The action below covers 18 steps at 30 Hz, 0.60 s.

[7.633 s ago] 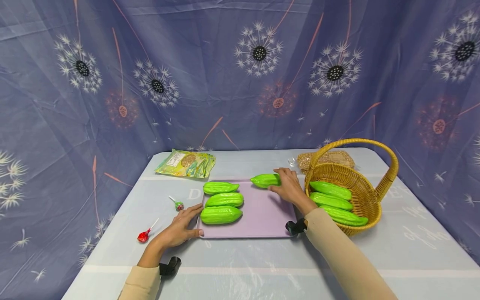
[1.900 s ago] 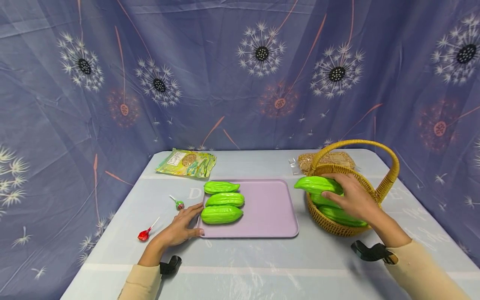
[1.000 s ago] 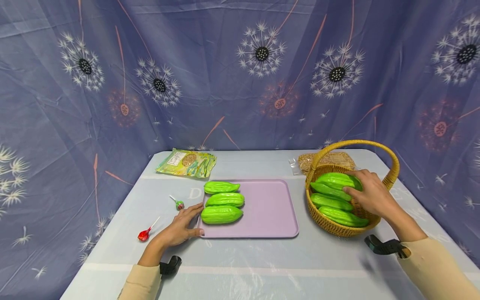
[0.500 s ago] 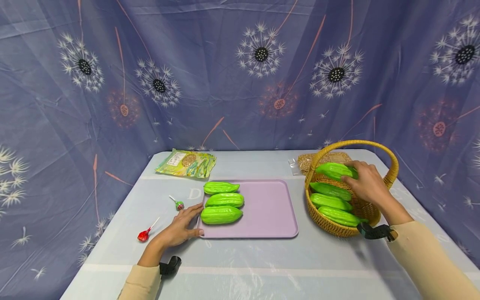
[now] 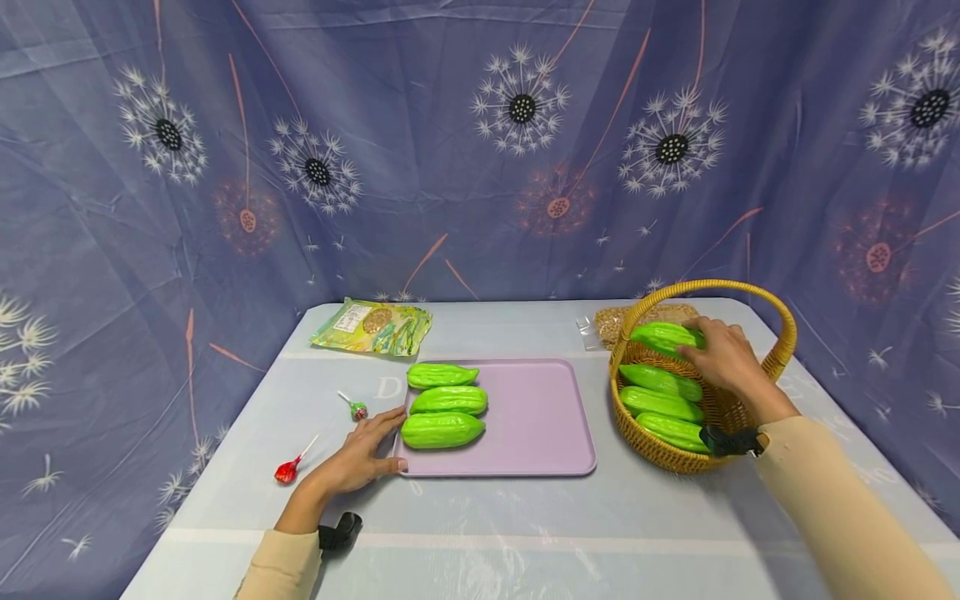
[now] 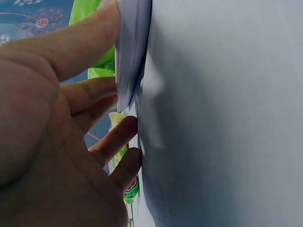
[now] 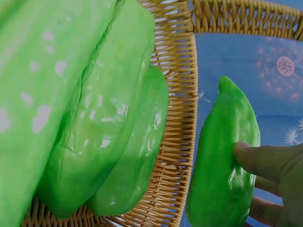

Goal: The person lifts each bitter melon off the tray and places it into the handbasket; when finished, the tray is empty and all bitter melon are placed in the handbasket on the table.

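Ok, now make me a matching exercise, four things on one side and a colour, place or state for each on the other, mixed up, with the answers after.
Column one:
1. Tray
2. Basket
3. Left hand
4. Right hand

Column two:
A. gripping a green vegetable
B. touching the tray's left edge
C. woven, with an arched handle
D. pale purple

Right pairs: 1-D, 2-C, 3-B, 4-A.

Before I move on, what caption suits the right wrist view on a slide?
Right hand holding a green vegetable; three more lie in a wicker basket.
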{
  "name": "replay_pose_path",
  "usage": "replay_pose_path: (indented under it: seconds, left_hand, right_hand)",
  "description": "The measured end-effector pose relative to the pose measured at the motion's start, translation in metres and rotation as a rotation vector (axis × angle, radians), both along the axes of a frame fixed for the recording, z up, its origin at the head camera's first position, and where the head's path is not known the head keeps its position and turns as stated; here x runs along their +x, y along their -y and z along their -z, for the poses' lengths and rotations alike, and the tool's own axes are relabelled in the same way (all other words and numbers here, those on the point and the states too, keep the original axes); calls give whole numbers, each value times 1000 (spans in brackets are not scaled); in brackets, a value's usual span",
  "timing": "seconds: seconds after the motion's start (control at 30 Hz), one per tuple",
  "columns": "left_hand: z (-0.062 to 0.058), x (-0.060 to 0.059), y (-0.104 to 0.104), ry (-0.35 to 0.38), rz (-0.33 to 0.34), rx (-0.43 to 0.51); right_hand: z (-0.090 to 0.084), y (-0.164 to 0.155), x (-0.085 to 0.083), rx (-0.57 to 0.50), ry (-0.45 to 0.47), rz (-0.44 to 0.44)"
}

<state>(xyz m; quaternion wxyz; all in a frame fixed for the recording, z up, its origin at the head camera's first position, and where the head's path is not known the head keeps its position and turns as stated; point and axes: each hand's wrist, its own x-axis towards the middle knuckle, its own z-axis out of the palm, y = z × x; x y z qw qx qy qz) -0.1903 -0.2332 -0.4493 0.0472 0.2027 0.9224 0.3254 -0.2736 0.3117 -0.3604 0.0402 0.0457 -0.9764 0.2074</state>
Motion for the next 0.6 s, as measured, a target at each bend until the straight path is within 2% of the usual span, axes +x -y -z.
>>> replay_pose_path:
  seconds: [0.6]
  left_hand:
    - [1, -1, 1, 9, -2, 4]
  right_hand:
    - [18, -12, -17, 59, 100, -21]
